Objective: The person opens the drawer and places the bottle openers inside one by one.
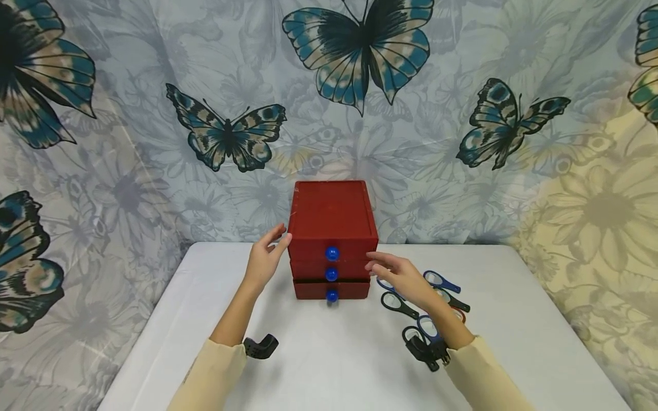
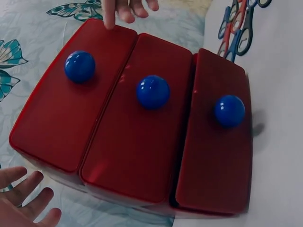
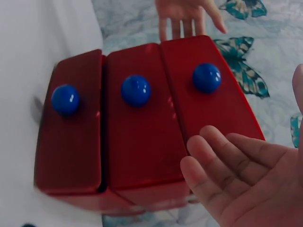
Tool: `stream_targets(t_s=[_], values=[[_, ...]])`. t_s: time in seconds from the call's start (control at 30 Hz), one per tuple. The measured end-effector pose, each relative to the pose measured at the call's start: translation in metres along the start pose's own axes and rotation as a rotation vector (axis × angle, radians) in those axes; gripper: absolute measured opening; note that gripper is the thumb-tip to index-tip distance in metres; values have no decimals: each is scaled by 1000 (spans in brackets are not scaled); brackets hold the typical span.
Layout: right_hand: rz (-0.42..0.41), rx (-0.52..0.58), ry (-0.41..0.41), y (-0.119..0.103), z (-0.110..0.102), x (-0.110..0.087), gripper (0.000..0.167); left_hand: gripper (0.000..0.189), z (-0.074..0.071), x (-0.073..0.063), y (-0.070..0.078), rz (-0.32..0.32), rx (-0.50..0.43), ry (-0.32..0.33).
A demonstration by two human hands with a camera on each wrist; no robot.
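Note:
A red box of drawers (image 1: 331, 211) stands at the back of the table, with round blue knobs on three stacked fronts. The top knob (image 1: 332, 253), middle knob (image 1: 331, 274) and bottom knob (image 1: 332, 295) line up. A dark gap shows above the bottom drawer (image 2: 215, 156). My left hand (image 1: 263, 262) is beside the box's left side, fingers extended and holding nothing. At the right front edge, my right hand (image 1: 406, 279) has its fingers loosely extended, also holding nothing. Whether either hand touches the box, I cannot tell.
Several pairs of scissors (image 1: 401, 305) with blue, black and red handles lie on the white table (image 1: 319, 359), right of the box and partly under my right forearm. A patterned butterfly cloth (image 1: 411, 171) hangs close behind. Each wrist carries a black camera mount (image 1: 261, 346).

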State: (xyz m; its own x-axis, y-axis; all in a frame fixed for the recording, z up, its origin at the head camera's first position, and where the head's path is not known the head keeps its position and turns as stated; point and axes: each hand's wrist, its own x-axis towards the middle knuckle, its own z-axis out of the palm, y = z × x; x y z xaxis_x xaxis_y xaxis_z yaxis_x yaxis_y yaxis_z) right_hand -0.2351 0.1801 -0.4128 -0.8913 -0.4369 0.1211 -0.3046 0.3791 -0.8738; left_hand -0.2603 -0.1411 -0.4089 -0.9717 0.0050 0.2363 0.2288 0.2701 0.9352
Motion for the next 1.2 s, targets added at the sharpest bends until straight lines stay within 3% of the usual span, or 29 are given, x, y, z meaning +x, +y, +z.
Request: stream_targets(t_s=[0.2,0.4,0.63,0.9,1.2], values=[[12,78,-24,-7,15,19,44,54,3,6,3,-20,-7,49],[84,97,-9,-14,35,31,47,51,5,10,7,-48,-15,70],[189,191,66,-19,55,42,47,49,6,14,8,-68,-20,62],[223,269,182,-22,70,52,47,47,6,15,9,-72,-40,65],[248,374,255,-22,80,55,41,43,7,14,10,-155,-53,55]])
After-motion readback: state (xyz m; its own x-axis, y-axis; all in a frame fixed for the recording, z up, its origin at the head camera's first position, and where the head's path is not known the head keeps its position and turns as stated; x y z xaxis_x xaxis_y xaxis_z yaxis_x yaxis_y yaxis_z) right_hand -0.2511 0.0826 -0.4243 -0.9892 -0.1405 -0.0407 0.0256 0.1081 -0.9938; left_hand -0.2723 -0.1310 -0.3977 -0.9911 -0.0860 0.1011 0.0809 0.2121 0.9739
